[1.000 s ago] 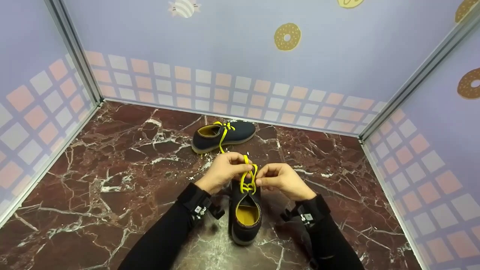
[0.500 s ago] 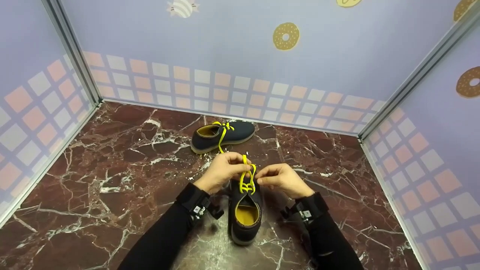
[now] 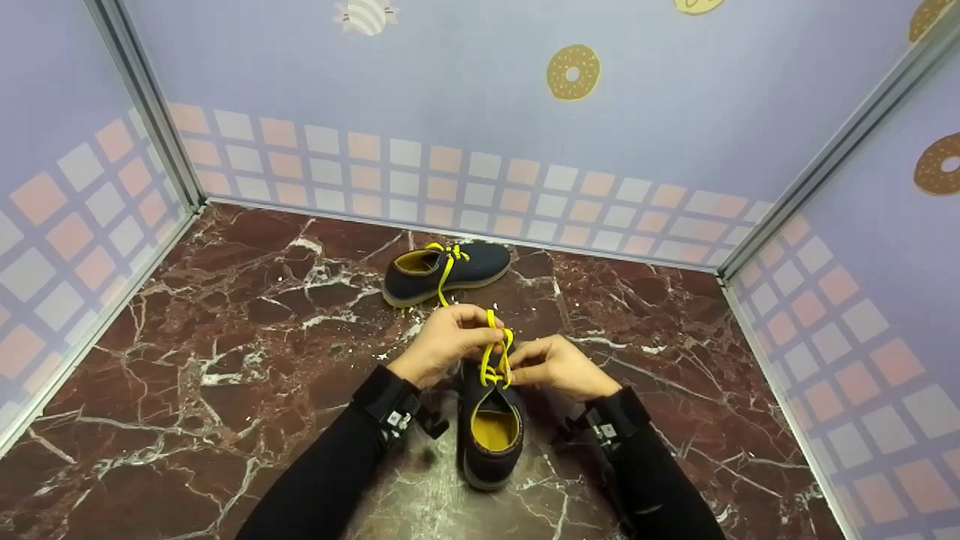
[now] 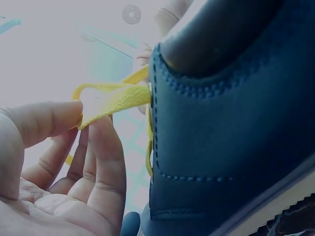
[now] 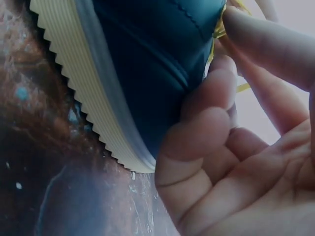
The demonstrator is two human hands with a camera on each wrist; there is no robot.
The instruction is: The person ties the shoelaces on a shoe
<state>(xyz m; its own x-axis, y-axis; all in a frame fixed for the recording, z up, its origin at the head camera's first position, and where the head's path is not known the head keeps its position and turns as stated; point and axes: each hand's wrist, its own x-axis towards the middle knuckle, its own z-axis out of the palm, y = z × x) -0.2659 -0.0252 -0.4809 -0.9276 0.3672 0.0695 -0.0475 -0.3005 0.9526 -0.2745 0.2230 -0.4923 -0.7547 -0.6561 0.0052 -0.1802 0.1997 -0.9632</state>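
Observation:
A dark shoe [image 3: 491, 466] with a yellow insole stands between my hands, its heel toward me. Its yellow shoelace [image 3: 485, 367] rises from the eyelets in a loop. My left hand [image 3: 448, 342] pinches the top of that loop between thumb and index finger; the left wrist view shows the folded lace [image 4: 123, 98] standing out from the tongue. On the other side, my right hand [image 3: 561, 367] has thumb and index finger at the lace close to the eyelets. Its other fingers curl against the shoe's side [image 5: 142, 64] in the right wrist view.
Another dark shoe [image 3: 476, 264] with yellow laces lies behind, toe to the right, one lace trailing toward my left hand. Pale purple wall panels [image 3: 450, 90] enclose the back and sides of the marbled floor [image 3: 247, 315].
My right hand has moved left and slightly down, from beside the loop to the lace near the eyelets. The left hand keeps its pinch in the same place.

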